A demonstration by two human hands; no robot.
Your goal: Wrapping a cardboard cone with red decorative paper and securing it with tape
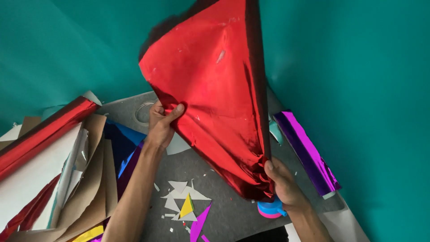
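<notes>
Foil sheet [215, 94]: held up over the mat [233, 210], between left hand [160, 123] and right hand [282, 186]. Paper scraps [183, 201]: on mat, between the forearms. Paper pile [67, 170]: left. Foil roll [309, 152]: right. Tape roll [270, 209]: under right hand.

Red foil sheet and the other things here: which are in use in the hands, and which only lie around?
In use: red foil sheet, left hand, right hand.
Lying about: purple foil roll, red foil roll, paper scraps, brown paper.

Teal backdrop [358, 67] behind, grey felt-like worktop [233, 215], even soft light
</notes>
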